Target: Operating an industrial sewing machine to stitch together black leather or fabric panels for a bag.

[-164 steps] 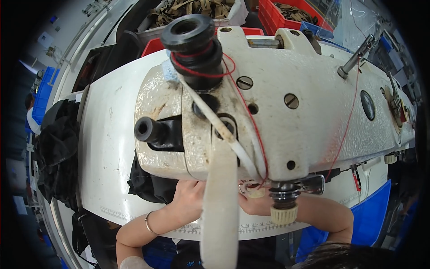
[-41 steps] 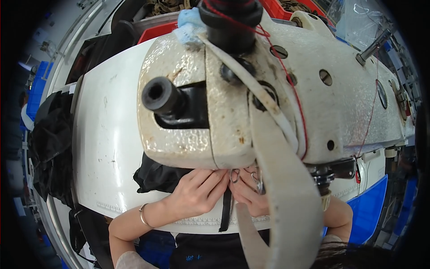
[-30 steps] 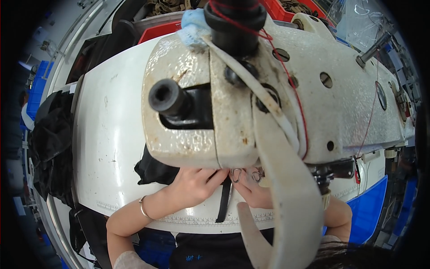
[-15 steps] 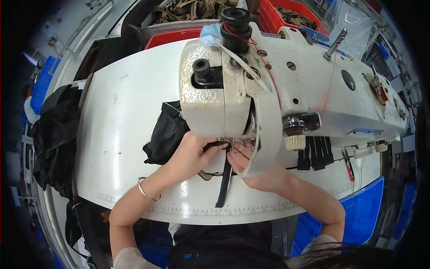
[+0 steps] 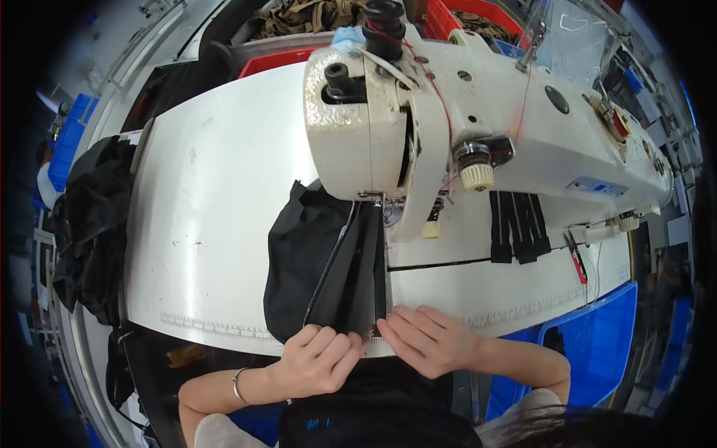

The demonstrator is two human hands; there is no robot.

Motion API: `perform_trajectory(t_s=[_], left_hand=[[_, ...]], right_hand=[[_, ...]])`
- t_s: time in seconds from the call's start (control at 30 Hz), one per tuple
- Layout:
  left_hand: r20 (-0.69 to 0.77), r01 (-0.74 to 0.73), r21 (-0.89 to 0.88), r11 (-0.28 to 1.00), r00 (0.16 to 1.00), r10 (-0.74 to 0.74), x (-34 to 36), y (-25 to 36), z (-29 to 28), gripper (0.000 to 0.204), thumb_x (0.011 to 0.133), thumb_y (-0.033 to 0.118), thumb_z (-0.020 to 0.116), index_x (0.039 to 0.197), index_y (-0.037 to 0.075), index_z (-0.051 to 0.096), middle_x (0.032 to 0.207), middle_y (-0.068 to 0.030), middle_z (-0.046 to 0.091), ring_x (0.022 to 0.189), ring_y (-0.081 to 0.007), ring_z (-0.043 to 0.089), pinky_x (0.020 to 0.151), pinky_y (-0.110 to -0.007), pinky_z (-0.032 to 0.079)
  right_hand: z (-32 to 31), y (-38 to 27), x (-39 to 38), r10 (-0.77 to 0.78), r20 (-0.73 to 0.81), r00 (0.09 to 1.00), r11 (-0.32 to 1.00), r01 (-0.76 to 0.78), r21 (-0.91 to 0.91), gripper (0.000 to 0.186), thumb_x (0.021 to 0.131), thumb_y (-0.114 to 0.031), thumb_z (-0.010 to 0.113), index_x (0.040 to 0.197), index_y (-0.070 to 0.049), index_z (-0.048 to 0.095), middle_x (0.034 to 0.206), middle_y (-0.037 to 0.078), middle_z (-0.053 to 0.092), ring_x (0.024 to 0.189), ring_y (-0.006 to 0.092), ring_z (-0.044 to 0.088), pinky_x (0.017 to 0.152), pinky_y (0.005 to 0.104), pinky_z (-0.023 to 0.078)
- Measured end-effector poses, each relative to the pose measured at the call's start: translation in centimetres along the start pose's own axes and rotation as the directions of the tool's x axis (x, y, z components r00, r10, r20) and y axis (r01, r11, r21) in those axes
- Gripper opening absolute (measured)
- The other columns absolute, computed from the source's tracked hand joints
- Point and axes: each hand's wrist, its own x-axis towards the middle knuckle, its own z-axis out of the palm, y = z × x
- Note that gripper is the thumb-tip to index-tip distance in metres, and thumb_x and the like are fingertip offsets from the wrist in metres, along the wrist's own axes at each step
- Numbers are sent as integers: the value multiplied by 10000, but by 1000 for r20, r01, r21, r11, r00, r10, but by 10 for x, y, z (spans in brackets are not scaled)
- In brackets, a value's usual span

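Left hand [image 5: 317, 362]: fingers curled, gripping the near edge of the black fabric piece [image 5: 321, 276]. Right hand [image 5: 426, 342]: flat, fingers extended, pressing the same edge from just beside it. Fabric with zipper [image 5: 328, 261]: lies on the white surface [image 5: 216, 224], running away from the hands under the sewing machine [image 5: 448, 112] head. Step, judged: aligning the seam at the needle. Next calls for steady, even feeding.

Both forearms came up from the lower edge, bent inward so the hands met near the middle. The left hand [image 5: 317, 360] lay knuckles up, fingers curled loosely under, a thin bangle at its wrist. The right hand [image 5: 422, 340] lay flat, palm down, fingers extended and pointing toward the left hand, almost touching it.
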Motion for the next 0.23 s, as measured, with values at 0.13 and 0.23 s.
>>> perform_trajectory(t_s=[0.13, 0.23], left_hand=[[-107, 62, 49, 997, 993, -56, 2, 7, -10, 332, 540, 106, 639, 860, 32, 684, 719, -5, 465, 626, -127, 451, 600, -249, 382], [-199, 57, 44, 997, 979, -47, 2, 10, 1, 325, 538, 135, 657, 854, 69, 696, 817, -23, 495, 716, -137, 511, 666, -299, 440]], right_hand=[[-4, -1, 3, 66, -101, 993, 998, -66, 1, 260, 791, -134, 585, 985, 28, 647, 953, 103, 622, 923, 219, 606, 689, 283, 473], [-6, -2, 5, 62, -104, 993, 998, -64, -21, 290, 783, -146, 603, 1021, 14, 649, 960, 93, 623, 933, 226, 606, 696, 286, 472]])
